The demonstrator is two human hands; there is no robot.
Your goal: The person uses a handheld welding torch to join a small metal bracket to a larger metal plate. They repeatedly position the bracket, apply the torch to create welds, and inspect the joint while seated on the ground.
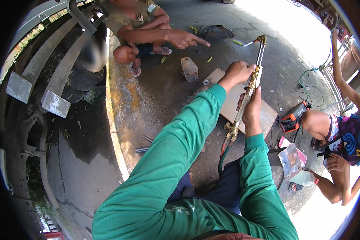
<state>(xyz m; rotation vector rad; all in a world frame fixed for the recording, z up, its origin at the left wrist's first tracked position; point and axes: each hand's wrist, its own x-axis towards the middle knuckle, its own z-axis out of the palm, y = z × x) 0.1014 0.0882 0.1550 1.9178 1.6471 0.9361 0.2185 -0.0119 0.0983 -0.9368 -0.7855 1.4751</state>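
My right hand (pixel 252 110) is wrapped round the handle of a brass and steel cutting torch (pixel 247 97), which slants up and away from me. Farther along it, my left hand (pixel 239 73) is closed, with its fingertips gripping the torch near the brass fittings. The angled torch head (pixel 262 39) points left, and a thin pale streak extends from its nozzle; I cannot tell whether this is flame or metal. Red and green hoses (pixel 225 154) run down from the torch's rear valves. Below my hands lies a flat metal plate (pixel 264 116) on the ground.
At the far left a crouching person's hand (pixel 184 39) points toward the torch head. Another person (pixel 344 132) sits at the right, beside an orange and black machine (pixel 294 116) with cables. A metal bracket (pixel 189 69), a plastic bottle (pixel 304 178) and a vehicle's leaf springs (pixel 54 82) are nearby.
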